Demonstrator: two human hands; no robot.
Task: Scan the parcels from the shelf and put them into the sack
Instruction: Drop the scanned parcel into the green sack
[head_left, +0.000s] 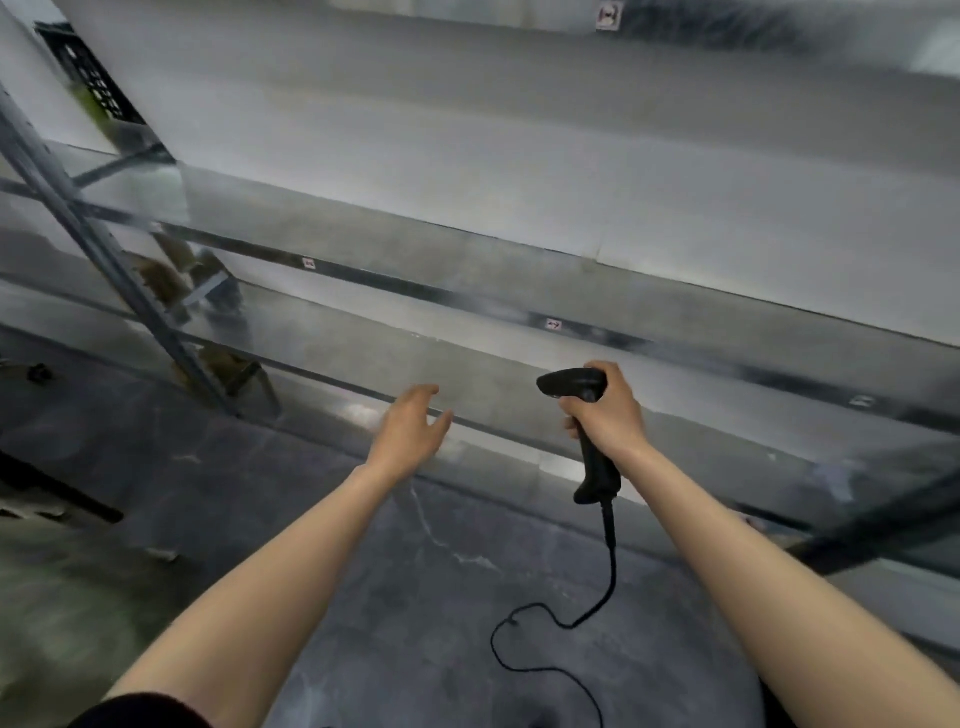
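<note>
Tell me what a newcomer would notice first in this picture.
The black pistol-grip barcode scanner stands out first, gripped in the right hand right of centre. Its thin black cable curls down over the dark floor. Just left of it, the empty left hand reaches with spread fingers toward the long grey metal shelf, which is blurred by motion.

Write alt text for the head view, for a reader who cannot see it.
A person's right hand grips a black corded barcode scanner in front of a grey metal shelf, while the left hand, open and empty, reaches toward it. The whole picture is motion-blurred.
</note>
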